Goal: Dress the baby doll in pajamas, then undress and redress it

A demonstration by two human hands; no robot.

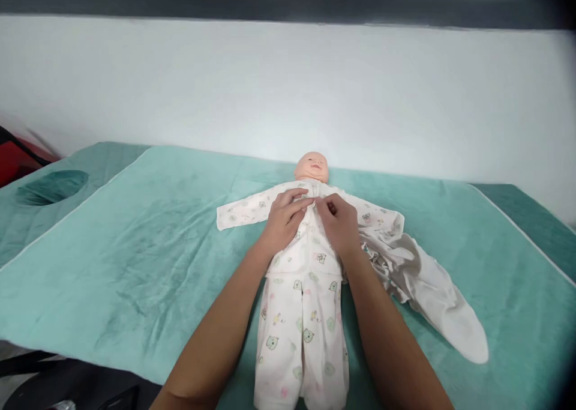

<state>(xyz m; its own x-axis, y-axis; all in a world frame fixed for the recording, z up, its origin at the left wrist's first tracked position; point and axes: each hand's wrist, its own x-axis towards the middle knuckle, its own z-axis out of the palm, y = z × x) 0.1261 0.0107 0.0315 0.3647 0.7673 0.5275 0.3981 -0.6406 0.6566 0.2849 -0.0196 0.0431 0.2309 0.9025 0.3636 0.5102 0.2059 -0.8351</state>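
A baby doll [312,167] lies on its back, dressed in a white long-sleeved baby shirt [294,255] and matching trousers [281,338] printed with small green animals. Both my hands meet at the shirt's front opening, just below the doll's neck. My left hand [287,218] rests on the chest, its index finger and thumb closing on the fabric edge. Opposite it, my right hand [337,221] is curled, pinching the other edge of the opening. The fingertips nearly touch and hide the fastening. One sleeve [240,212] stretches out flat to the left.
A crumpled white cloth garment [432,296] lies to the right of the doll. Teal fabric [148,248] covers the table, with a round hole [53,186] at the left end. Behind rises a white wall [252,86]. A black chair [76,386] stands at the lower left.
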